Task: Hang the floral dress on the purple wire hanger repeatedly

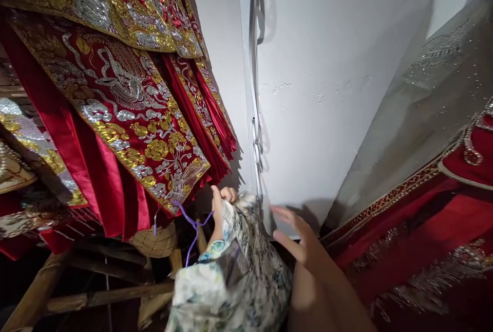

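Note:
My left hand [220, 206] is closed at the upper edge of a pale floral garment [265, 270], with the thumb pointing up. Cloth of the same kind hides most of the left forearm, and bunched folds hang below the hand. Against the left wrist is a purple clothes hanger [191, 221] with a thin hook; whether my fingers also grip it I cannot tell. Right of the garment, my right hand [295, 234] is open, its fingers apart and slightly blurred, holding nothing, in front of the white wall.
Red costumes [142, 100] with gold and silver embroidery hang at the left, over wooden poles [103, 296] and a woven basket [154, 242]. A metal strip [253, 65] runs along the white wall [308, 131]. Red beaded cloth [423, 250] and a sheer sequined veil [419, 95] fill the right.

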Available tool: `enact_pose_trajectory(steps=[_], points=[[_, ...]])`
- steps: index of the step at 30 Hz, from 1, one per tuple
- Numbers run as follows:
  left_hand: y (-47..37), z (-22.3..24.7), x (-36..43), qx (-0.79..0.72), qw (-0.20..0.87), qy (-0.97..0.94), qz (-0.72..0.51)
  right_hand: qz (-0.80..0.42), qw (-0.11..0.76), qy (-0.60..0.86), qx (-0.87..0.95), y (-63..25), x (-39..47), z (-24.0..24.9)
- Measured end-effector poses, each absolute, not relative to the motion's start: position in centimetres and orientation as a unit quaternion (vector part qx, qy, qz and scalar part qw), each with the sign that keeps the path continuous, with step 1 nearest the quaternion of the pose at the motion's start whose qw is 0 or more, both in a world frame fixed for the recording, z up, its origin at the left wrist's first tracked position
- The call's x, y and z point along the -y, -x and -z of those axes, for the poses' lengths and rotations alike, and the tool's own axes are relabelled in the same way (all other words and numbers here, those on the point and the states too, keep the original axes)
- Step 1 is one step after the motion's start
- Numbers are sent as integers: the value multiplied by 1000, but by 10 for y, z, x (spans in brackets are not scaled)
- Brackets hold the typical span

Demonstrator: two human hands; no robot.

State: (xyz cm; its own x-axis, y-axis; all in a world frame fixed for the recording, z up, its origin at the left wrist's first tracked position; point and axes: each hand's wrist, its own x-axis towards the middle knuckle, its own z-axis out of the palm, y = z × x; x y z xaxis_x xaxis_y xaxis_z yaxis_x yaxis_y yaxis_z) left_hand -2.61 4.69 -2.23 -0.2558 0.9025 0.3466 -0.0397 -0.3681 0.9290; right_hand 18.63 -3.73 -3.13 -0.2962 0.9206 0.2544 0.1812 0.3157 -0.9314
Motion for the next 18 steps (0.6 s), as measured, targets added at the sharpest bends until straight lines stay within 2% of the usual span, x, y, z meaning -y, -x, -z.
enact_pose_trajectory(steps=[2,5,8,11,14,18], points=[[0,22,-40,-353,469,-495,-641,-357,494,464,643,-183,27,57],[-28,17,-27,-272,610,-511,-541,-444,500,451,591,-186,21,76],[-41,13,-14,-226,673,-515,-480,-487,568,454,484,-195,27,76],[-43,8,-10,-196,709,-491,-466,-384,668,492,406,-209,32,68],[-44,4,-13,-162,744,-498,-414,-368,641,509,440,-222,38,64],[-51,-4,-19,-134,793,-491,-334,-516,548,508,420,-223,55,65]])
